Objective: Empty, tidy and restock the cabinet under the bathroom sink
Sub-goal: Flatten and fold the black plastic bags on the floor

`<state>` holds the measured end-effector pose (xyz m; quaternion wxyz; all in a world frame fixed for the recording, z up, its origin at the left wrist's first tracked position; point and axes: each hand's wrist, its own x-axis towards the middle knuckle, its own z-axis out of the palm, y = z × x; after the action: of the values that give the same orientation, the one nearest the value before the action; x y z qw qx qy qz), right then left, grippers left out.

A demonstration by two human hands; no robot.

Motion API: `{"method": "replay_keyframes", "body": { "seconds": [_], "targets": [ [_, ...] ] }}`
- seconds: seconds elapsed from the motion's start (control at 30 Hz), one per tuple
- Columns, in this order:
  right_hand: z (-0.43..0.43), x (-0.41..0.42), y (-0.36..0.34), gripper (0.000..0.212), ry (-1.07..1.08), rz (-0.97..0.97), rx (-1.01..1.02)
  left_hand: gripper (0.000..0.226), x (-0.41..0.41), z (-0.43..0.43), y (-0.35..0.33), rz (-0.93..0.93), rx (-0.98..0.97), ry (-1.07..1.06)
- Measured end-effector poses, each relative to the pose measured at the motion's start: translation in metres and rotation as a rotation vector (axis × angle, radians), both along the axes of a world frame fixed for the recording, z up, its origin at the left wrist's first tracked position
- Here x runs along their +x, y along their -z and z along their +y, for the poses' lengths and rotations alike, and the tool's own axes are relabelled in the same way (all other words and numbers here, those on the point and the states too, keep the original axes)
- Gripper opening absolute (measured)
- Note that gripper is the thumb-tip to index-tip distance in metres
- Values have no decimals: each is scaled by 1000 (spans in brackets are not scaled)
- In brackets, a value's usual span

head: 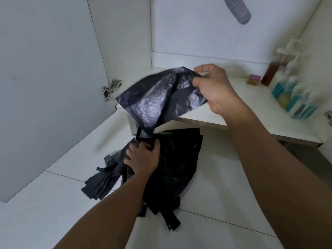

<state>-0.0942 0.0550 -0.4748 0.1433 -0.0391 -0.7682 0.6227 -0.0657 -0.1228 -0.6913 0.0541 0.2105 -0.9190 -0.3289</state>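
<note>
Viewpoint low, facing the open under-sink cabinet.

The right hand [212, 87] is raised at the cabinet mouth, thumb and forefinger pinched on one corner of a thin black plastic bag [161, 97], the other fingers curled in. The bag hangs down and to the left of that hand, spread flat and glossy, over the front edge of the white cabinet floor [242, 105]. A narrow strip at its lower tip reaches down to the heap below.

The pile of black plastic bags [174, 169] lies on the white tiled floor [224, 194], just in front of the cabinet. The left hand [143, 157] sits on the pile's upper left part, palm down, fingers bent into the plastic and gripping it. Loose handle strips fan out at the pile's left and near ends.

To the left, the white cabinet door [45, 87] stands open on a metal hinge [108, 91]. A grey ribbed drain hose [239, 9] hangs at the top.

Along the right side of the cabinet floor:
- a small pink-capped jar [254, 79]
- an amber pump bottle [271, 73]
- teal-boxed bottles [292, 101], blurred
</note>
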Motion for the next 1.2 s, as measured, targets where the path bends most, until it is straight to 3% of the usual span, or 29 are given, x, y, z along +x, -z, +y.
{"method": "replay_keyframes", "body": {
  "seconds": [0.13,0.2,0.27,0.33,0.43,0.5,0.53,0.63,0.8,0.87,0.93,1.0,1.07,1.13,1.2],
  "targets": [
    [28,10,27,31,-56,-50,362,28,4,13,-10,352,341,-111],
    [38,15,36,33,-131,-100,388,38,2,18,-17,525,548,-68],
    [47,18,39,38,-229,-161,338,54,-2,22,-33,583,647,16],
    [55,21,39,39,-315,-200,344,66,-12,24,-49,548,768,-6],
    [68,27,36,39,-354,-251,395,98,-27,26,-74,494,1088,-290],
    [80,33,32,39,-381,-314,416,113,-33,21,-79,389,1086,-347],
    [88,36,29,40,-392,-350,429,106,-34,18,-79,317,1064,-254],
    [113,56,12,40,-307,-385,344,38,-26,31,-90,33,970,185],
    [159,98,-18,38,86,-251,222,44,-9,117,-91,-329,934,542],
    [173,112,-22,35,170,-209,233,44,1,154,-83,-512,961,646],
    [183,127,-20,35,191,-149,211,41,6,187,-76,-567,1010,686],
    [195,148,-14,40,118,-118,117,43,5,216,-73,-517,1228,644],
    [210,175,-5,50,-28,-217,38,42,0,237,-69,-441,1526,554],
    [223,198,14,53,-243,-464,126,45,-1,241,-61,-438,1669,476],
    [229,208,47,46,-454,-721,374,46,2,234,-40,-489,1706,441]
  ]
}}
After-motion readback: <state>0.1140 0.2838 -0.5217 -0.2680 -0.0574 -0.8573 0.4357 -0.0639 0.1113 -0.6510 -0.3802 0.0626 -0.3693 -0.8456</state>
